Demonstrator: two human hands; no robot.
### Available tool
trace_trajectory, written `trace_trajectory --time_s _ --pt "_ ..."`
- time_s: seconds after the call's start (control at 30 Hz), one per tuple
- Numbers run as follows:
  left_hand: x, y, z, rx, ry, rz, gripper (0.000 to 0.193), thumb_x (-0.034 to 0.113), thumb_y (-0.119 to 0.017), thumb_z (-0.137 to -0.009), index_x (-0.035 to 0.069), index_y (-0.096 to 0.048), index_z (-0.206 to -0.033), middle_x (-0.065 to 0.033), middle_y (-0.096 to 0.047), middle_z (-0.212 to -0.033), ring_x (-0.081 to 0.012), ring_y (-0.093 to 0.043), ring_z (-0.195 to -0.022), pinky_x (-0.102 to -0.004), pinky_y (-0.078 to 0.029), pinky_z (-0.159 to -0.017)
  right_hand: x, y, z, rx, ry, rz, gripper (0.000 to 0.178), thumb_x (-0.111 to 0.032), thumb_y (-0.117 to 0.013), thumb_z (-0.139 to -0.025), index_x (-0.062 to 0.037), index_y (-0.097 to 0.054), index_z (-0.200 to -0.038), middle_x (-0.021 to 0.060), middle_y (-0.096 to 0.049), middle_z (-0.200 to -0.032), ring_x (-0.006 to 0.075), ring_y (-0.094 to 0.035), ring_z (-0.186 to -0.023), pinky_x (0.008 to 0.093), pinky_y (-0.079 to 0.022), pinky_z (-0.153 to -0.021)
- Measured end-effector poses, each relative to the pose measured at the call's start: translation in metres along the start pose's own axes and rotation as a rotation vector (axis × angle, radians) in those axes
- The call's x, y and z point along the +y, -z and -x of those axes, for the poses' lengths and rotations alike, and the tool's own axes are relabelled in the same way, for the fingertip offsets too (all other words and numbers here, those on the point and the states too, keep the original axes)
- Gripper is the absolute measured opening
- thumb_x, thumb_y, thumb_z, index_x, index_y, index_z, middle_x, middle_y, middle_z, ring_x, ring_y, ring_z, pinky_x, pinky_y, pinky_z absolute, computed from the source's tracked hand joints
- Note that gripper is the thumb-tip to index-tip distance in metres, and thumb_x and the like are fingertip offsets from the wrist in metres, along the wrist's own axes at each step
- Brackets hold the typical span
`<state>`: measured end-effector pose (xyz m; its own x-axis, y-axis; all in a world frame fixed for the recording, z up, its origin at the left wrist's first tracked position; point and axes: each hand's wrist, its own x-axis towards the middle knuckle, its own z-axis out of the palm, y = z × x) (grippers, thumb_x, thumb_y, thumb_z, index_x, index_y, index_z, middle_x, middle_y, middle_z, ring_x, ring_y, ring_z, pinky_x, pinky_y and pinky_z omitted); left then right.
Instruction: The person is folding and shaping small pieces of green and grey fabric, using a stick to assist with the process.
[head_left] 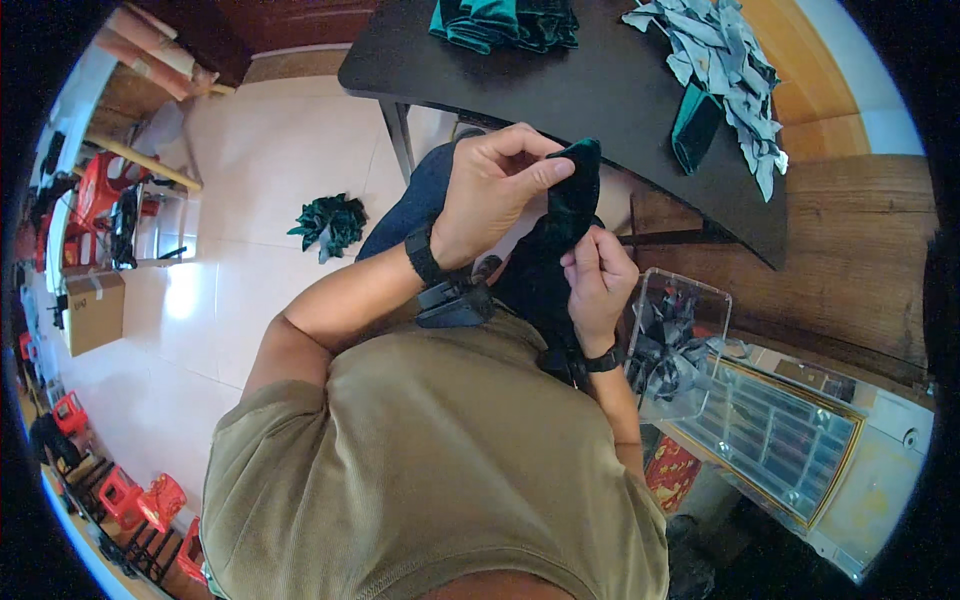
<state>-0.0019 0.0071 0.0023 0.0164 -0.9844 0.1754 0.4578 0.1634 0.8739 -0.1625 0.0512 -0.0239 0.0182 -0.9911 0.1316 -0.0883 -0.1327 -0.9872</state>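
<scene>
Head view: dk green velvet pc (572, 200) is held up btwn both hands, over the lap, nr the front edge of the dk table (625, 105).
L hand (500, 185): thumb + fingers pinched narrow on the velvet's upper end.
R hand (603, 272): fingers curled in, narrow, gripping it lower down; exact grip partly hidden.
Velvet step: looks like handling/straightening one pc by its edges; prob. mid-way, as neither end is laid down.
Next move: likely calls for keeping both pinches & easing the edge along w/o losing the fold.
Clear bin (690, 281): beside R forearm, open, w/ crumpled dk grey scraps (672, 345) inside.
Cardboard box (95, 312): on L, taped; contents can't be seen.
Table stock: folded green velvet stack (505, 24) at far edge; heap of pale grey strips (722, 75) to R, w/ a loose green pc (696, 130) alongside.
Floor: bunched green velvet (333, 224) on pale tiles (260, 180), no container under it that I can see.
</scene>
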Motion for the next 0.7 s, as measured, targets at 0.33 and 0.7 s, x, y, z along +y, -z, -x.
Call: trace_trajectory --time_s 0.33,0.7 --pt "-0.002 -0.002 -0.002 -0.171 -0.695 -0.609 0.018 0.0 -0.071 -0.064 0.001 -0.053 -0.07 -0.0091 -0.05 -0.066 -0.0271 -0.049 -0.062 -0.0326 -0.039 -0.057 0.003 0.0 0.002 0.156 0.043 -0.192 0.012 -0.008 -0.053 -0.089 0.001 -0.058 -0.083 0.0 -0.052 -0.064 0.0046 -0.046 -0.057 0.0181 -0.036 -0.049" --pt "0.006 0.004 -0.007 -0.199 -0.078 -0.097 0.01 0.004 -0.06 -0.083 0.0 -0.062 -0.092 -0.0021 -0.055 -0.086 -0.0088 -0.05 -0.076 -0.0193 -0.04 -0.069 -0.008 0.009 -0.003 0.121 0.385 0.342 0.005 0.0 -0.063 -0.079 0.0032 -0.059 -0.08 0.0049 -0.053 -0.064 0.0101 -0.048 -0.057 0.0224 -0.039 -0.053"
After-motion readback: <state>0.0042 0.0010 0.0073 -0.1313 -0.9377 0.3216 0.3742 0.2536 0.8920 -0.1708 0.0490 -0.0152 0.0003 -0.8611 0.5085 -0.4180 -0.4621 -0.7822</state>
